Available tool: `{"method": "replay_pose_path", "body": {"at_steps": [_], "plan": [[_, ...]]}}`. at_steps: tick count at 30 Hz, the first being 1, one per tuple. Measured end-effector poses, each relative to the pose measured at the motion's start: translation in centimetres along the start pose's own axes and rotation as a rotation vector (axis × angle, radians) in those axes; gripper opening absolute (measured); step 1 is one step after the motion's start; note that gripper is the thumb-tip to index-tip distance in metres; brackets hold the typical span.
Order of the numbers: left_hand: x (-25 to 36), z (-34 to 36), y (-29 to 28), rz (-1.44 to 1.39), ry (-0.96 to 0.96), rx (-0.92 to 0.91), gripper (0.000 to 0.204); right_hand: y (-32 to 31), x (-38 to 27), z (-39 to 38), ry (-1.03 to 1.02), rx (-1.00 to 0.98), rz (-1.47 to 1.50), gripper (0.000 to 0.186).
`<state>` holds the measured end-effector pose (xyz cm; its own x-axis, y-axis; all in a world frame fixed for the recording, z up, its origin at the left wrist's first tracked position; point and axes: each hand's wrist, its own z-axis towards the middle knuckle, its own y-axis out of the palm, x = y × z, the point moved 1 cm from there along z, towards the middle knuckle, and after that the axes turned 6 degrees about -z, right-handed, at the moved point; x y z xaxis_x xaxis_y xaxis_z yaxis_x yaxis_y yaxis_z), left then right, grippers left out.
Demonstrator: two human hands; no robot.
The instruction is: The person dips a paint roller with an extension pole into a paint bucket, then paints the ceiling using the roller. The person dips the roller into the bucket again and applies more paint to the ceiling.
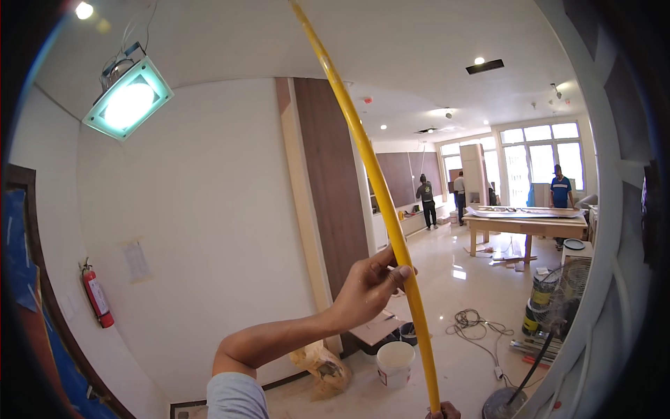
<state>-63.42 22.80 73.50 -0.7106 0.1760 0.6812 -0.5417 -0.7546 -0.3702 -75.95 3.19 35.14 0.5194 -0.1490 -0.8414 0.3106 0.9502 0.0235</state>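
The left hand (373,285) is clamped on the yellow pole (382,188), its thumb laid across the front of the shaft and the fingers passing behind it. The grip lies below the middle of the visible length: the longer section rises above the hand and leans left to the upper edge of the view, while the shorter section descends, steeper, to the lower edge. The right hand (447,410) is at the pole's lower end, beside and behind the shaft. Most of this hand is cut off by the view — whether its fingers are closed cannot be told.

Beyond the lower section, a white bucket (395,376) stands on the floor (447,297), with a crumpled sack (322,373) to its left near the foot of the wall (188,209). To the right of the pole lies a coiled cable (478,328); farther right is a pedestal fan (567,286), near stacked buckets (532,318).

Farther out, a wooden table (520,224) carries sheet material (492,213) along its near edge. A person in a blue shirt (561,188) stands at the table's far edge, toward its right corner. At left, a red fire extinguisher (97,297) is mounted on the wall — above it hangs a lit lamp (129,105).
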Motion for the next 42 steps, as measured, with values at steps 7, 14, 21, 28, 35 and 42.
{"method": "replay_pose_path", "body": {"at_steps": [7, 14, 21, 28, 35, 42], "plan": [[-1.7, 1.8, -4.5, 0.051, -0.009, 0.168, 0.055, 2.0, -0.5, 4.0, -0.039, -0.027, -0.138, 0.043], [-4.5, -1.0, -6.5, 0.180, -0.033, 0.194, 0.064, 7.4, -2.5, 8.8, -0.067, -0.015, -0.095, 0.042], [-7.9, -3.3, -9.3, 0.144, -0.120, 0.258, 0.071, 14.0, -1.1, 15.1, 0.055, -0.106, 0.148, 0.023], [-11.1, 1.0, -19.8, 0.117, -0.134, 0.502, 0.034, 21.0, -2.9, 23.6, -0.063, -0.156, -0.041, 0.028], [-14.0, 3.8, -30.5, 0.371, -0.131, 0.680, 0.010, 28.7, -4.6, 30.3, -0.113, -0.165, -0.065, 0.030], [-13.9, 6.1, -37.8, 0.285, -0.182, 0.759, 0.011, 34.4, -6.0, 35.8, -0.181, -0.170, -0.118, 0.036]]}}
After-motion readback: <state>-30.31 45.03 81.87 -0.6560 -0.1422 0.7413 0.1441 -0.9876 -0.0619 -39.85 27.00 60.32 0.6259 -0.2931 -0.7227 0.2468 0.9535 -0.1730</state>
